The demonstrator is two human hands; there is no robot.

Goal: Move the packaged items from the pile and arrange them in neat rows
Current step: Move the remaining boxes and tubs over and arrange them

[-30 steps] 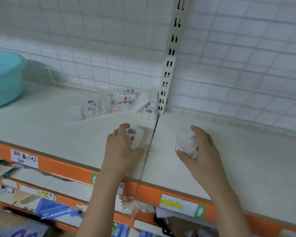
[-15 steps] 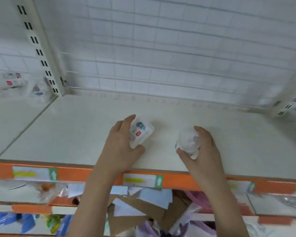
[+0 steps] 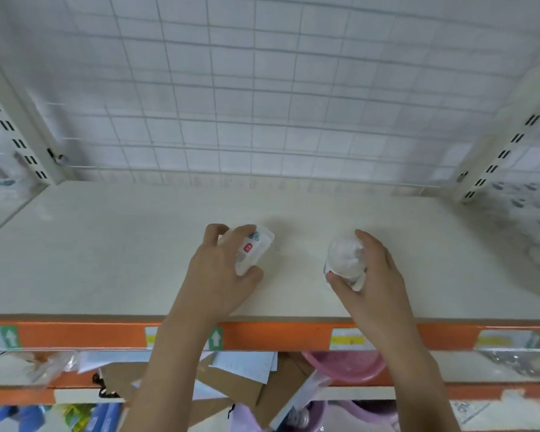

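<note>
My left hand (image 3: 219, 275) grips a small white packet (image 3: 256, 247) with a red and blue label, fingers over its top and thumb under it. My right hand (image 3: 374, 275) grips a second packet (image 3: 345, 257) of clear wrap with white contents. Both packets are just above the cream shelf board (image 3: 122, 251), near its front middle. Part of the pile of packets (image 3: 3, 179) shows blurred at the far left, behind the slotted upright.
A wire grid back panel (image 3: 262, 104) closes the shelf. Slotted uprights stand at left (image 3: 16, 132) and right (image 3: 505, 151). Patterned packs (image 3: 524, 219) lie at the right end. An orange front rail (image 3: 293, 335) carries price tags; pink basins (image 3: 343, 366) sit below.
The view has swung right from the pile's shelf bay to the neighbouring bay. Both hands have carried their packets along and now hold them over this bay's board.
</note>
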